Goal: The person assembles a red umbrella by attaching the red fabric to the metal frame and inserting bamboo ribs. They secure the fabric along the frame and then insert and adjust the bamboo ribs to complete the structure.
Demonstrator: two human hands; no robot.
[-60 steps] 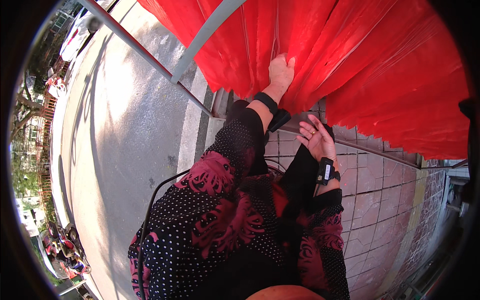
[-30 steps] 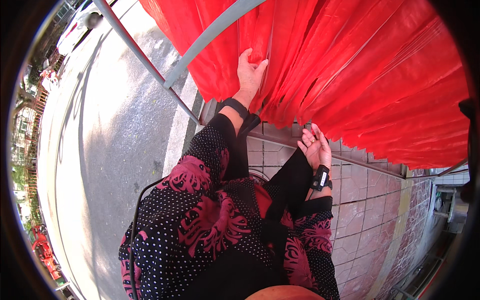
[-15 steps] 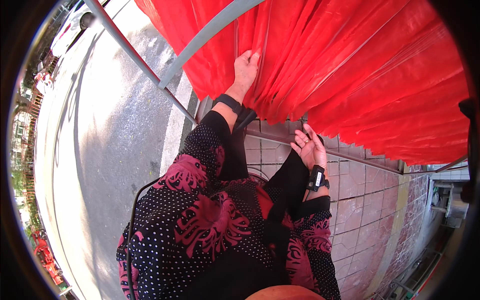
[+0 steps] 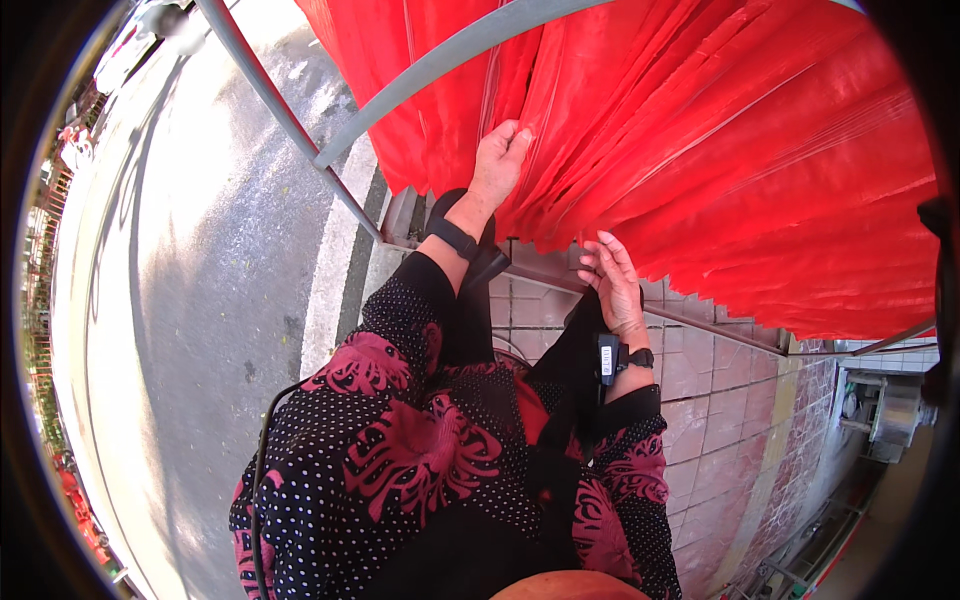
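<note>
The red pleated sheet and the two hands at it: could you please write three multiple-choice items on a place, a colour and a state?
1. Where is the left hand?
A. on the red pleated sheet
B. on the tiled pavement
C. on the road

2. What colour is the slanting pole?
A. yellow
B. grey
C. green

3. How is the right hand?
A. fisted
B. gripping the pole
C. open, fingers at the sheet's lower edge

Key: 1 A, its fingers press into the folds; 2 B, bare grey metal; 3 C, fingers extended.

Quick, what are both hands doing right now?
Left hand: closed, pinching a fold of the red cloth.
Right hand: open, holding nothing, just under the cloth's edge.
</note>
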